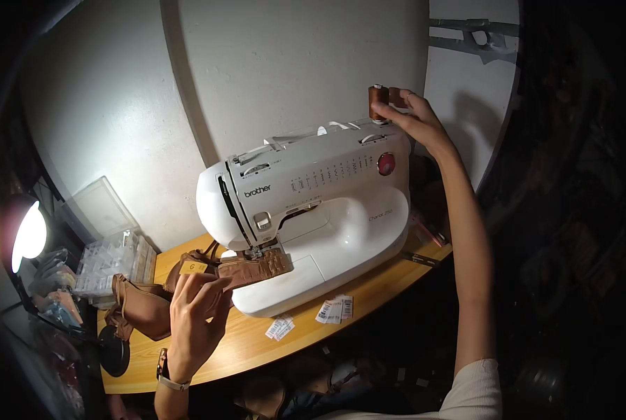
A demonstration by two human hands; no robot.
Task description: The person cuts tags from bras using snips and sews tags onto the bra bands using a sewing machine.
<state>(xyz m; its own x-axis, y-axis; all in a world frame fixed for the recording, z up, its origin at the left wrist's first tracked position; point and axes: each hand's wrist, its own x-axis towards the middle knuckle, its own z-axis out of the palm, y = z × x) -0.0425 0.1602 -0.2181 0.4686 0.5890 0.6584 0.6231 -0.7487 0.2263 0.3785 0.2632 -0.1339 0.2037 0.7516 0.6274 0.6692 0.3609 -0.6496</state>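
Observation:
On top of the white sewing machine (313,175) stands a spool of brown thread (378,103). My right hand (418,124) is closed around it from the right, thumb on its front and fingers behind. Down at the left, my left hand (199,318) pinches a small yellow tag (192,267) marked with a G at its fingertips. Just beyond these fingers, a brown bra (145,308) lies across the table and onto the machine's bed. Its band (257,267) reaches the needle area, where the presser foot is partly hidden.
Small printed paper labels (335,309) lie on the wooden table (243,357) in front of the machine. At the left are a clear compartment box (117,266) and a lit lamp (30,234) on a black base (114,350). A pale wall rises behind.

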